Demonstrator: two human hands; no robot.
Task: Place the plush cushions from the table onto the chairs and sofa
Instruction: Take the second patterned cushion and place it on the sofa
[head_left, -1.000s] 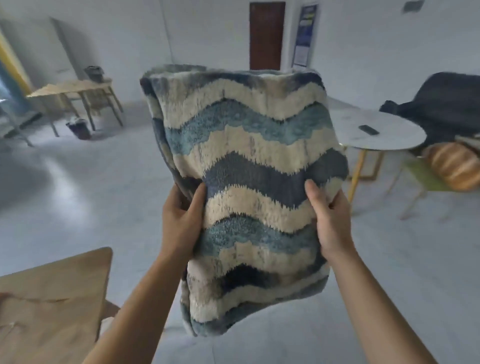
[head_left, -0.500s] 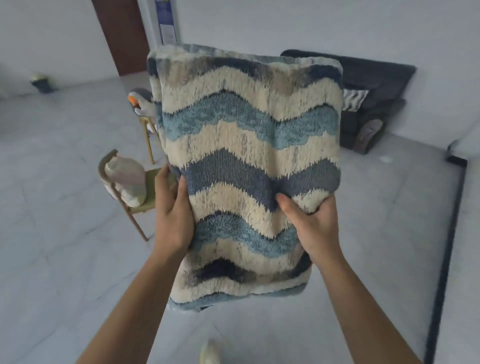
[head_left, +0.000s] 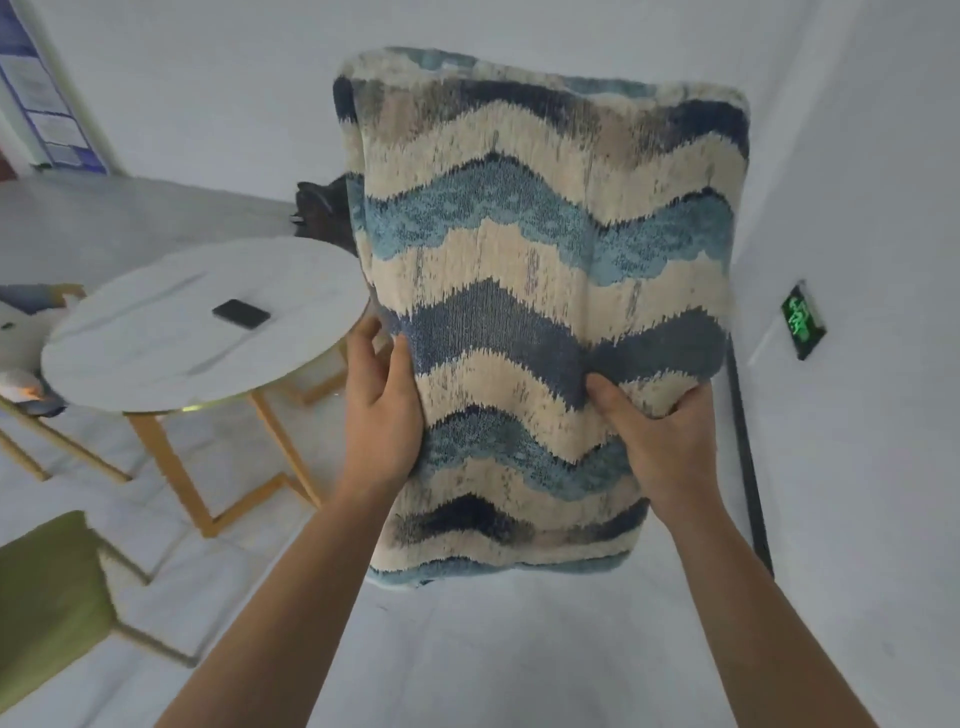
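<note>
I hold a plush cushion (head_left: 545, 291) with blue, navy and cream wavy stripes upright in front of me, in the air above the floor. My left hand (head_left: 382, 410) grips its left edge, thumb on the front. Gripping the lower right part is my right hand (head_left: 657, 441), thumb pressed into the pile. A dark sofa (head_left: 324, 213) shows only as a small patch behind the cushion's left edge; the rest is hidden. A green chair seat (head_left: 44, 597) sits at the lower left.
A round white marble table (head_left: 156, 358) on wooden legs stands left of the cushion, with a black phone (head_left: 241, 314) on it. Another chair with something on it peeks in at the far left (head_left: 21, 389). A white wall with a green exit sign (head_left: 802, 319) is at right.
The view has swung: the round table now lies to the left and the sofa is hidden behind the cushion. Both hands keep the same grip on the cushion.
</note>
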